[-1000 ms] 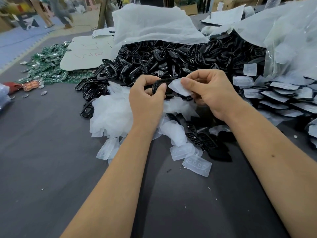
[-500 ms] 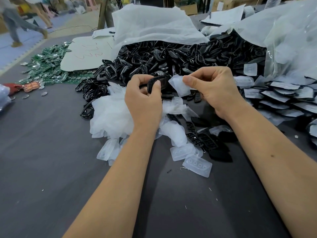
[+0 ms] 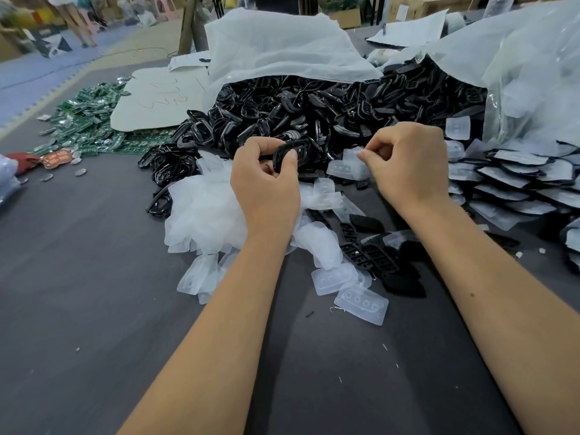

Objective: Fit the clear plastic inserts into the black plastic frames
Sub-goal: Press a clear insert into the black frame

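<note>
Progress, judged from the stock on the table (image 3: 94, 309): work is well short of completion. The largest mass is the heap of black frames (image 3: 329, 114) spilling from the white bag (image 3: 282, 48) at the far side; none in that heap shows an insert. In front of it lies the loose pile of clear inserts (image 3: 207, 211), likewise unfitted, with strays scattered toward the near edge, among them a four-hole insert (image 3: 361, 301) lying flat and a few bare black pieces beside it. At the right, overlapping rows of finished pieces (image 3: 518, 180), each a pale panel inside a dark rim, appear to be the completed output. That stack is considerable, yet plainly smaller than the unfitted heap, so most of the work is left.

Hands. The left hand (image 3: 266, 183) has its fingers curled round a single black frame (image 3: 290, 155), thumb pressed on its near rim, holding it raised above the pile with the opening turned toward the other hand. The right hand (image 3: 411, 164) pinches one clear insert (image 3: 350, 166) between thumb and forefinger at its upper edge, the remaining fingers folded in. The insert hangs just beside the frame; the two are apart, not touching. This pair is therefore judged not yet joined: the insert must be aligned with the opening and pressed in.
</note>
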Demonstrator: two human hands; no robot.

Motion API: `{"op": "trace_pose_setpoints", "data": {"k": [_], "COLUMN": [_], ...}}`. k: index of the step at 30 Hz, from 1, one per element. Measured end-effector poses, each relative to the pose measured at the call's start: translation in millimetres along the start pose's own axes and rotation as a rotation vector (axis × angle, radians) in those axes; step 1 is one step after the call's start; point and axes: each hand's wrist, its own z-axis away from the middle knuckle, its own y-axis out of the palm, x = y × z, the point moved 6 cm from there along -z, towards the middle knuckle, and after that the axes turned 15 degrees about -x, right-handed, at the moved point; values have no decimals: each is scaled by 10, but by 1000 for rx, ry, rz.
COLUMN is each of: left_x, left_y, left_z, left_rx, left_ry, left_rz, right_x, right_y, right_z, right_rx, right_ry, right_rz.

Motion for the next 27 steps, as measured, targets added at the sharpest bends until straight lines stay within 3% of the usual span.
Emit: {"op": "trace_pose_setpoints", "data": {"k": [4,8,27], "left_x": [-4,2,27], "left_y": [21,45,80], "left_z": [-5,6,12], "left_rx": [26,66,98], "left_ry": [5,-9,-38], "left_rz": [-10,-13,2], "right_x": [-27,-41,83], "right_y": [37,142,127], "right_z": [-33,29,71], "right_rx": [8,142,227], "right_ry": [222,457,415], "right_rz": [-372,-712,-715]}}
